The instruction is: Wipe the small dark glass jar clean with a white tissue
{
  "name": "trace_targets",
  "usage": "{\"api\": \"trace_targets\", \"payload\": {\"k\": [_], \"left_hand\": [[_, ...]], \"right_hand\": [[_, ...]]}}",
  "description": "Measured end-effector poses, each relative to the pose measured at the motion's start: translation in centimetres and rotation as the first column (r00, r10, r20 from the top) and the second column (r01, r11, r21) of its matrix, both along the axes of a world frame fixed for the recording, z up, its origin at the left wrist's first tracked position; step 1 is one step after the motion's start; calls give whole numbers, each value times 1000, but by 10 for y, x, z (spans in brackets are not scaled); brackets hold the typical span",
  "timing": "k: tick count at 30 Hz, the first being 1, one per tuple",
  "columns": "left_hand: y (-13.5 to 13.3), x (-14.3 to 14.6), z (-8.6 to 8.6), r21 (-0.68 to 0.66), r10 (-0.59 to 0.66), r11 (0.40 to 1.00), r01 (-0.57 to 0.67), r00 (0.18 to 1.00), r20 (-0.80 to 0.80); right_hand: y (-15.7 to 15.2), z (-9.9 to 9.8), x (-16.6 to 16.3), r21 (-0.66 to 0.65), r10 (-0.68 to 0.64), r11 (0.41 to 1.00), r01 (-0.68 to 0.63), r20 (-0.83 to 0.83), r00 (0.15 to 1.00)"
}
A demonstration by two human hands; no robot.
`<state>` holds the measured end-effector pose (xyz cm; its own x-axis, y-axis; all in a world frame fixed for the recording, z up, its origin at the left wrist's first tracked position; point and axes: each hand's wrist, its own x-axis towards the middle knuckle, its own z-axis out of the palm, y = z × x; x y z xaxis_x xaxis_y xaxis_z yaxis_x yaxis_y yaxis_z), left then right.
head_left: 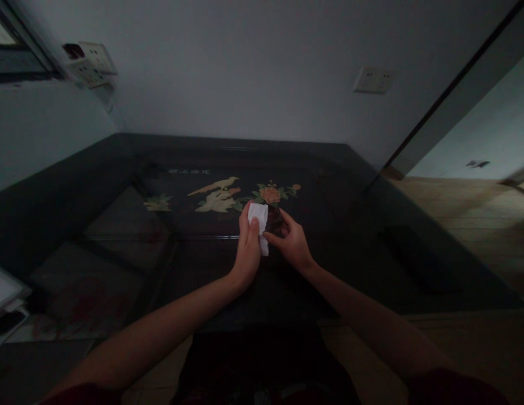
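Note:
Above the dark tabletop, my left hand (248, 244) grips a folded white tissue (258, 212), its thumb pressed flat over it. A lower corner of the tissue hangs down between my hands. My right hand (294, 241) is closed around a small dark brown object (274, 219), with the thumb underneath near the tissue. This object looks partly shiny, but dim light and my fingers hide its kind. Its left side meets the edge of the tissue.
A glossy dark table (325, 163) bears a bird and flower picture (270, 195) beyond my hands. On its right lies a flat black item (417, 259). A white device (6, 292) with a cable sits at the left edge. Wall sockets (375, 80) are behind.

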<state>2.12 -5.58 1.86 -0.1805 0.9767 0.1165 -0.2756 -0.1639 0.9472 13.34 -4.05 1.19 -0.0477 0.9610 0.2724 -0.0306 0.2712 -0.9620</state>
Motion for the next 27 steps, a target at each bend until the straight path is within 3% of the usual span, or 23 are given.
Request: {"api": "trace_targets", "payload": {"k": [4,8,11,14,16,18,20,27], "left_hand": [[4,-3,5,16,2,1000,-2,999,-38],[26,-16,16,-183,-13,983,26,997,73],[39,-25,26,-320,-153,925,205,972,179],[42,-27,31,-338,-266,863,374,907,326],[39,-23,30,-342,-171,889,305,914,369],[33,-18,24,-332,-8,934,135,935,355],[25,-11,16,-287,75,958,16,950,304],[-3,2,-1,-16,-38,999,38,999,2]], "right_hand": [[-1,-1,0,1,0,1000,0,-7,1000],[-6,1,-1,12,66,998,-66,16,998],[-9,3,-1,38,126,991,-127,32,991],[-9,4,-1,59,148,987,-151,57,987],[-9,3,-2,49,142,988,-145,55,988],[-7,1,-2,28,122,992,-123,36,992],[-5,0,-3,14,76,997,-76,19,997],[0,-3,1,-3,-40,999,40,22,999]]}}
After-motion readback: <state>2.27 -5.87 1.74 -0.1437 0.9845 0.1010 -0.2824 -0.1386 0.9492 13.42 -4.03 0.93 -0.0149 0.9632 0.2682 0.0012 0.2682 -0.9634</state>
